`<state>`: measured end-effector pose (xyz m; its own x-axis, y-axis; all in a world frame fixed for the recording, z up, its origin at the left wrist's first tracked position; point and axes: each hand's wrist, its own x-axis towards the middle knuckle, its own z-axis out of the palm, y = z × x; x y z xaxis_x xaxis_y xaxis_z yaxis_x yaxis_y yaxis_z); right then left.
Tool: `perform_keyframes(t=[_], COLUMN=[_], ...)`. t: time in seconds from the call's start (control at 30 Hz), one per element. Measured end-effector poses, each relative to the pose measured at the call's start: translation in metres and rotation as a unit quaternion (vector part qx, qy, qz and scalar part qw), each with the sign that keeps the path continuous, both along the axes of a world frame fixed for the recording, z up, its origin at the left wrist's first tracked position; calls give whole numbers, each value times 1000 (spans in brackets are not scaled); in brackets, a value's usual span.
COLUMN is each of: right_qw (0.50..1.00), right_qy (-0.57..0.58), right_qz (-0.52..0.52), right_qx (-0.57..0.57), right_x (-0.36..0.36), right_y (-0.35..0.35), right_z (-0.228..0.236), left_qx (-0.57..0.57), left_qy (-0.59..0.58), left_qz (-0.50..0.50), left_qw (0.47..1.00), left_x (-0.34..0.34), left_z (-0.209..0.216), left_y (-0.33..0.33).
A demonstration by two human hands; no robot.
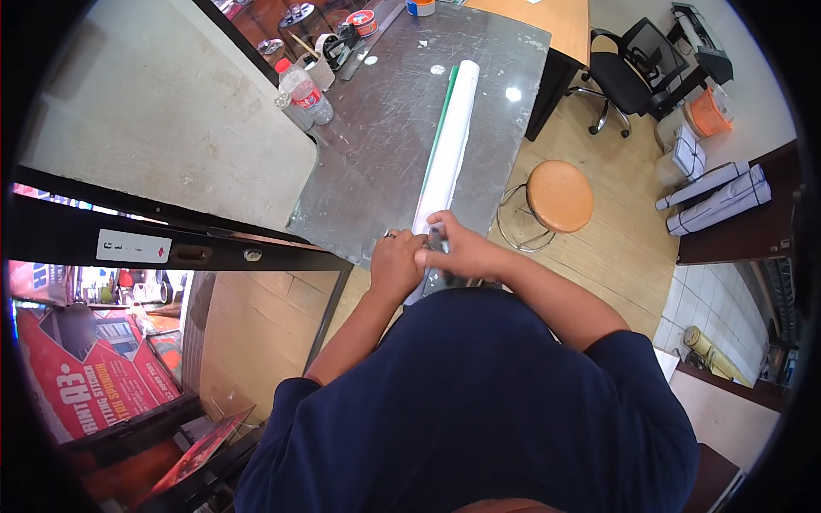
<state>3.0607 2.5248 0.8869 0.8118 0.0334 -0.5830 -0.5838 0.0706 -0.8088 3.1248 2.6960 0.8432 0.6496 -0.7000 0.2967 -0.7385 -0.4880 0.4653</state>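
A long white roll (453, 128), like rolled sheet or banner material with a green strip along its left side, lies lengthwise on the grey scratched table (376, 162). Its near end reaches in front of my body. My left hand (398, 262) is closed at that near end, fingers curled against the roll. Close beside it, my right hand (462, 248) has its thumb and fingers bent toward each other over the roll. Something small and greyish sits between them, too blurred to name. Both hands almost touch.
On the table's far left stand a plastic bottle (305, 92) with a red cap, a white cup (318, 70) and a tape roll (328, 50). A round stool (559, 197) and office chair (629, 73) stand to the right. A door edge (214, 250) juts in from the left.
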Motion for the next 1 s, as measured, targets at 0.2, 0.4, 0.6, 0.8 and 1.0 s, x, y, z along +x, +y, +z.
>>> perform_keyframes(t=[0.2, 0.4, 0.6, 0.8, 1.0], right_qw=[977, 738, 882, 949, 815], right_qy=[-91, -471, -365, -252, -417], right_qz=[40, 81, -9, -32, 61], right_qx=[-186, -477, -299, -186, -397], right_x=[2, -17, -1, 5, 4], right_y=[-71, -3, 19, 15, 9], right_z=[-40, -8, -63, -64, -59], left_qx=[-41, -41, -30, -213, -261], left_qy=[203, 248, 299, 480, 410], left_qz=[47, 51, 80, 159, 151], left_qw=[977, 967, 950, 836, 861], left_x=[10, 8, 6, 3, -22], left_z=[-20, -21, -6, -35, -30], left_y=[11, 6, -4, -1, 2])
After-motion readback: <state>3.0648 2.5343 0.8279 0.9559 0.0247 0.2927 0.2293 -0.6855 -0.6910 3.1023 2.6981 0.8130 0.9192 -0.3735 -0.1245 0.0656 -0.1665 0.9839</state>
